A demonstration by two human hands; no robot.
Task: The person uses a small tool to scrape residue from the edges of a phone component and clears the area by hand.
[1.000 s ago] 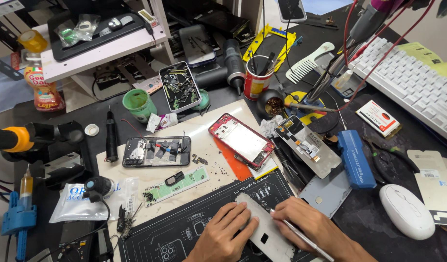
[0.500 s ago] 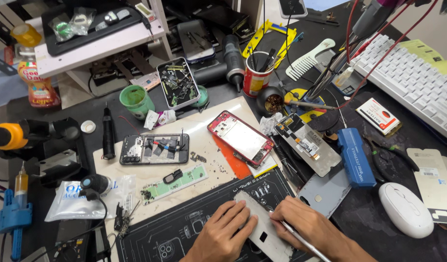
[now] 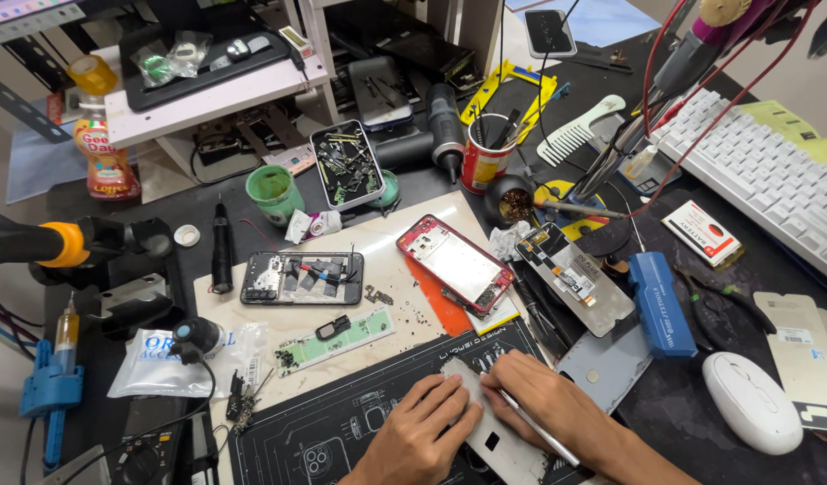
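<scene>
My left hand (image 3: 424, 433) presses flat on a silver phone back panel (image 3: 500, 444) that lies on a black repair mat (image 3: 341, 422) at the bottom centre. My right hand (image 3: 543, 409) holds a thin metal tool (image 3: 536, 429) like a pen, its tip at the panel's upper edge. Just beyond the hands lie a red-framed phone (image 3: 454, 263) with its back off and an opened black phone (image 3: 301, 277) with exposed parts.
A green parts strip (image 3: 334, 339), a phone screen assembly (image 3: 575, 278), a blue box (image 3: 660, 303), a white mouse (image 3: 752, 401), a keyboard (image 3: 759, 175), a red cup of tools (image 3: 485, 160), a green cup (image 3: 274, 192) and a tray of screws (image 3: 346, 163) crowd the bench.
The view has shifted slightly. Both hands stay on the silver panel, and the right hand's tool has moved a little along the panel's upper edge.
</scene>
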